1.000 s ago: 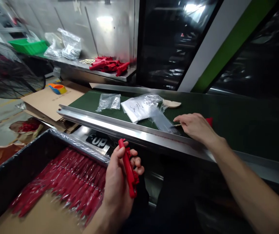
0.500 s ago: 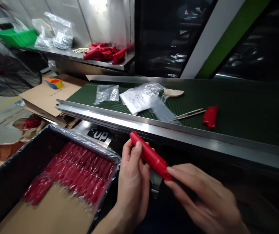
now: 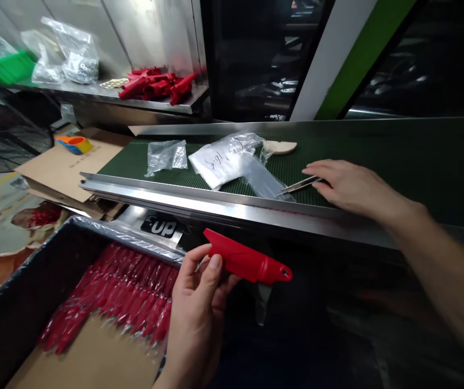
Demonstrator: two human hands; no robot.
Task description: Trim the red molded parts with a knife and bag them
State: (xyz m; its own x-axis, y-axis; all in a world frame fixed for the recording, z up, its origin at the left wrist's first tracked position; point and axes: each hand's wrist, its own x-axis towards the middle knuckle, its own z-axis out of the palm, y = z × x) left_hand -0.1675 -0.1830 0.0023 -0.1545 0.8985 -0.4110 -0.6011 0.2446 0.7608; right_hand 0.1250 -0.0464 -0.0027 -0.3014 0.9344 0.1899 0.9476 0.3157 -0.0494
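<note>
My left hand point(image 3: 199, 294) holds a red plastic handle piece point(image 3: 250, 259) by one end, thumb on top. Its far end, with a small hole in it, points right. Over the green belt, my right hand point(image 3: 339, 186) has its thumb and fingers closed about the rear end of metal tweezers point(image 3: 298, 186). The tweezers' tips point left, by a clear plastic bag point(image 3: 266, 178). The smaller red piece on the belt is hidden by my right hand.
A lined box point(image 3: 65, 232) at lower left holds rows of wrapped red pieces point(image 3: 126, 286). A metal rail point(image 3: 199, 202) edges the belt. White packets point(image 3: 217, 162) and a beige half-round piece point(image 3: 280, 147) lie on it. Red parts point(image 3: 154, 85) sit on the back shelf.
My right hand has left the red handle piece and moved up and right to the tweezers on the belt. The left hand keeps the piece, now turned nearer level. The view has shifted slightly.
</note>
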